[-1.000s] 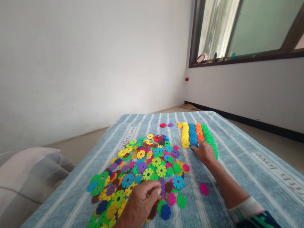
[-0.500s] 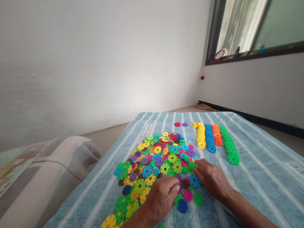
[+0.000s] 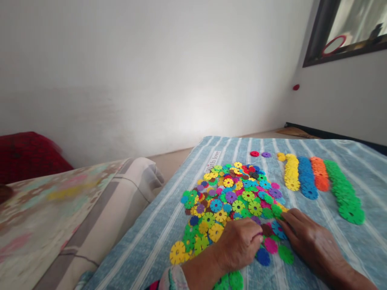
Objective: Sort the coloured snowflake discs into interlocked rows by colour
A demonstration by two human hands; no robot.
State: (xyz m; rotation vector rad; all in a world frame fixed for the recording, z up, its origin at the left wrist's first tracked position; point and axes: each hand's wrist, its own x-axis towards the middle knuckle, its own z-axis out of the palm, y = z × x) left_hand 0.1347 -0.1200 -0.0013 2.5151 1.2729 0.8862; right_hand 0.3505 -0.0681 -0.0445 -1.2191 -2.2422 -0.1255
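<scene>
Atop plastic discs [image 3: 229, 201], left hand [image 3: 237, 245], right hand [image 3: 311, 241]

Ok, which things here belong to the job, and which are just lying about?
Job: left hand, right hand, disc pile, red disc, purple disc, and the yellow row, blue row, orange row and green row.

Lying about: striped cover, cushion, red cloth, window.

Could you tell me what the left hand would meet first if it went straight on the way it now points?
The left hand would probably meet the brown plastic disc just past its fingertips, though depth is unclear.
</scene>
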